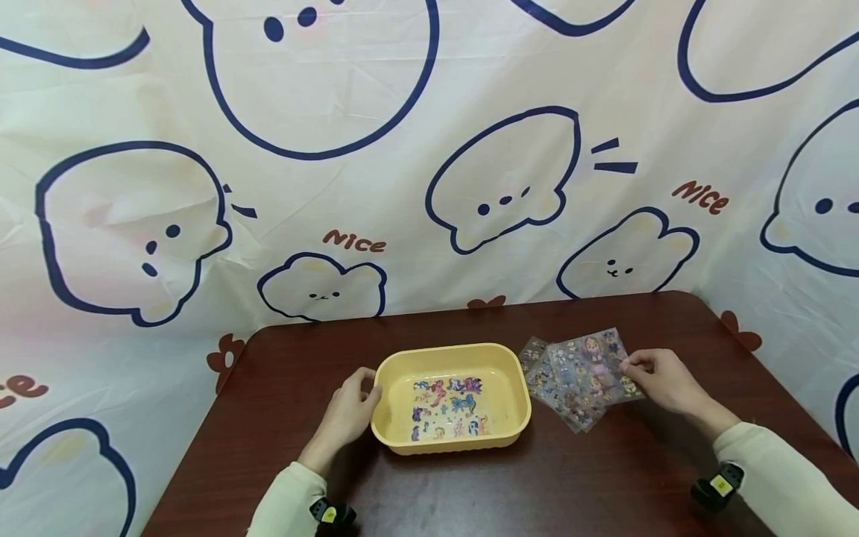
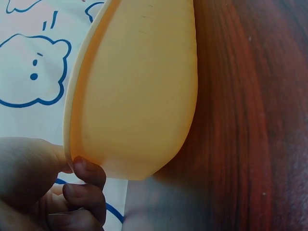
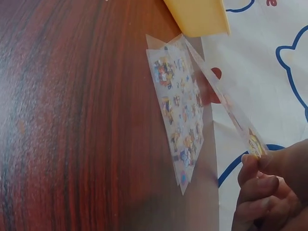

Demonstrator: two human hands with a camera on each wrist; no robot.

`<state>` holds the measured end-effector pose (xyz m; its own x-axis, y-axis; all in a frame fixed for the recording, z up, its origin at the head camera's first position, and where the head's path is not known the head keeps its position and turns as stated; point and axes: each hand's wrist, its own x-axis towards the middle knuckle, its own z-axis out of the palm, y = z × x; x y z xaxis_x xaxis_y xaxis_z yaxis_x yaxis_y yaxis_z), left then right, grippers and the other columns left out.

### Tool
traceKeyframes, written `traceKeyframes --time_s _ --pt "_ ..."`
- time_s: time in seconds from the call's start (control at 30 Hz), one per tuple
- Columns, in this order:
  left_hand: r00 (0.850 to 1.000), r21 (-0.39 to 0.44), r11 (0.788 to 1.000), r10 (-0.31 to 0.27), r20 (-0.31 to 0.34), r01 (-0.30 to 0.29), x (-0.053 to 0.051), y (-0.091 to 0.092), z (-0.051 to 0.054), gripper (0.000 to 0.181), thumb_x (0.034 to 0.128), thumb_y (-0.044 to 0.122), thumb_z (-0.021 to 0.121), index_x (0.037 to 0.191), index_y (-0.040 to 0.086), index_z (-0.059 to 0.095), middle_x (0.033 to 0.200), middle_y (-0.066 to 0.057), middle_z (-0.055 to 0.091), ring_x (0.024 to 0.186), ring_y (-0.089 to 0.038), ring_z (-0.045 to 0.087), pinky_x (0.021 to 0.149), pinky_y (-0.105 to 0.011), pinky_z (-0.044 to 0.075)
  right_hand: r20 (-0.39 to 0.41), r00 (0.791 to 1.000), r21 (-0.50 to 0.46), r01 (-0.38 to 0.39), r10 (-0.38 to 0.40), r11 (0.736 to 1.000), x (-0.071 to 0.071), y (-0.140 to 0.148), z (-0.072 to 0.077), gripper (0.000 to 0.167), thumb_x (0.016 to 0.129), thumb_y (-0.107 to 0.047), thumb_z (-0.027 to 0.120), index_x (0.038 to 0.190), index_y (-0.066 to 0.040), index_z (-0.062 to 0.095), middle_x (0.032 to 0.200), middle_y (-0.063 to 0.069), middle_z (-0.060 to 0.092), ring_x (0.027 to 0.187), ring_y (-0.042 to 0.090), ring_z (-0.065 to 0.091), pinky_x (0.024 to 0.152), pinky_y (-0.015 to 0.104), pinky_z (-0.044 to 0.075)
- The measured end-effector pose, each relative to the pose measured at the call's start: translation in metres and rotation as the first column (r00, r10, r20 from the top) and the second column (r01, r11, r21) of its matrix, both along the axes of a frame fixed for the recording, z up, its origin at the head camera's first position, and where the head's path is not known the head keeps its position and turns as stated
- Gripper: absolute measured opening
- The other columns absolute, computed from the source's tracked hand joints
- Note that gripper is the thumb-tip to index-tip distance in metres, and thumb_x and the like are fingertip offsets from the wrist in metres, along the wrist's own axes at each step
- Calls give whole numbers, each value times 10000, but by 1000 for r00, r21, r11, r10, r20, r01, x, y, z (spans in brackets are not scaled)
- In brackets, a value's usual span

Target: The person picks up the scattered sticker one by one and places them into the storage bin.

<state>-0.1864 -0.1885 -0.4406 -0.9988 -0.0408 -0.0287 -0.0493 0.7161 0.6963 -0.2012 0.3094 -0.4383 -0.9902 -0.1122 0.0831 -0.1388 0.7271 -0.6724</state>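
Note:
A yellow plastic basin [image 1: 517,388] stands on the brown table, with a clear sticker sheet [image 1: 463,406] of colourful pony figures lying inside. My left hand [image 1: 349,410] pinches the basin's left rim between thumb and fingers; the left wrist view shows the basin's outer wall [image 2: 139,96] beside that hand [image 2: 62,187]. At the basin's right, my right hand [image 1: 667,380] pinches the right edge of a transparent sticker sheet [image 1: 593,358]. In the right wrist view this sheet [image 3: 231,110] is tilted up from other sheets [image 3: 180,110] on the table, held by my right hand [image 3: 272,187].
The brown table [image 1: 470,492] reaches back to a white cloth [image 1: 403,194] printed with blue-outlined animals and red lettering. More sticker sheets [image 1: 564,399] lie overlapping close to the basin's right side. Each wrist wears a black strapped device.

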Motion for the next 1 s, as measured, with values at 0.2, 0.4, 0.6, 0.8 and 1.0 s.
traceKeyframes --time_s 0.2,0.4,0.6,0.8,1.0 --pt "1000 13 1000 -4 3 4 0 0 0 271 1005 164 564 1247 43 582 887 -123 741 728 -158 664 613 -285 493 -27 1000 -14 9 -10 1000 1 -1 4 258 1042 -149 552 1057 72 685 718 40 594 565 63 436 496 271 380" --pt "1000 5 1000 0 -2 0 0 0 0 265 1002 170 569 1239 53 588 896 -115 746 744 -148 666 629 -288 496 -27 999 -24 25 -26 999 2 -4 10 289 1051 -172 539 1086 80 676 683 21 523 566 69 414 489 270 366" --pt "1000 11 1000 -4 2 4 1 0 0 262 1005 166 566 1240 52 586 898 -120 749 748 -164 676 623 -289 495 -60 997 -35 36 -38 999 3 -9 12 273 1050 -159 535 1070 68 685 647 3 455 534 77 375 464 272 340" --pt "1000 11 1000 -2 0 2 0 0 0 261 1002 167 569 1237 56 589 894 -115 752 765 -157 680 639 -292 501 -70 997 -53 42 -45 998 4 -13 16 285 1054 -177 533 1060 60 693 635 2 453 513 87 370 453 276 341" --pt "1000 9 1000 -1 -7 1 0 0 0 257 999 168 571 1230 58 589 867 -107 750 744 -142 668 640 -291 498 -46 997 -67 53 -56 996 6 -18 22 308 1057 -197 531 1092 66 687 641 8 464 506 97 376 446 279 344"
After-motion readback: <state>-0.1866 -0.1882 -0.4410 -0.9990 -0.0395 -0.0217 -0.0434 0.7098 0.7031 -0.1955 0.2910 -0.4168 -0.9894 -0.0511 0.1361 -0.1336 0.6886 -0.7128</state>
